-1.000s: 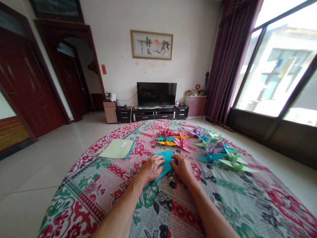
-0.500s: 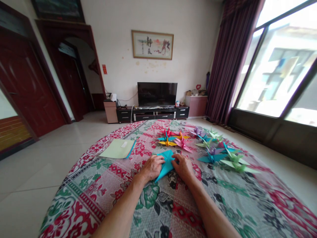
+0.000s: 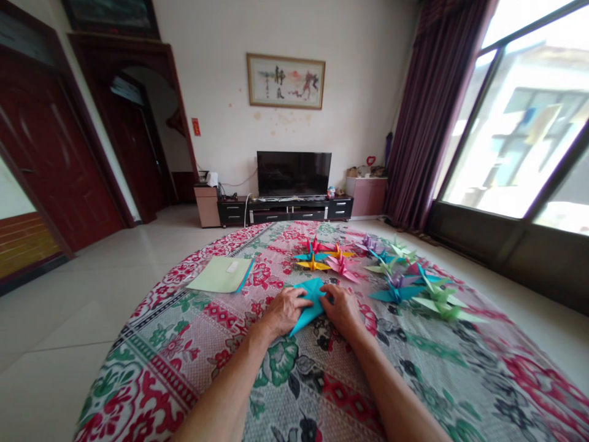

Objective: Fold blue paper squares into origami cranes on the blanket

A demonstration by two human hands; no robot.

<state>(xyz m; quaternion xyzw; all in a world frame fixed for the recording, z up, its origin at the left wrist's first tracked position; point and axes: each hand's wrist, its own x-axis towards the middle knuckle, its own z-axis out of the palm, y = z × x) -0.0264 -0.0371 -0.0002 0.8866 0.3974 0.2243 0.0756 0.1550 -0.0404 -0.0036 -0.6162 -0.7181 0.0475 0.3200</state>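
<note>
- Folded blue paper (image 3: 313,306) lies on the tablecloth (image 3: 216,356) between left hand (image 3: 283,309) and right hand (image 3: 342,307), long axis slanting away rightward
- Both hands touch it; whether fingers (image 3: 301,301) pinch, I can't tell

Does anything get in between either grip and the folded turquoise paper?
Nothing visible does: the left grip and the right grip both touch the folded turquoise paper. The yellow origami crane stands beyond it, not between.

Floral tablecloth (image 3: 170,356) bears paper cranes (image 3: 397,294), 1 stack (image 3: 218,276), 1 blue sheet (image 3: 307,316).
</note>
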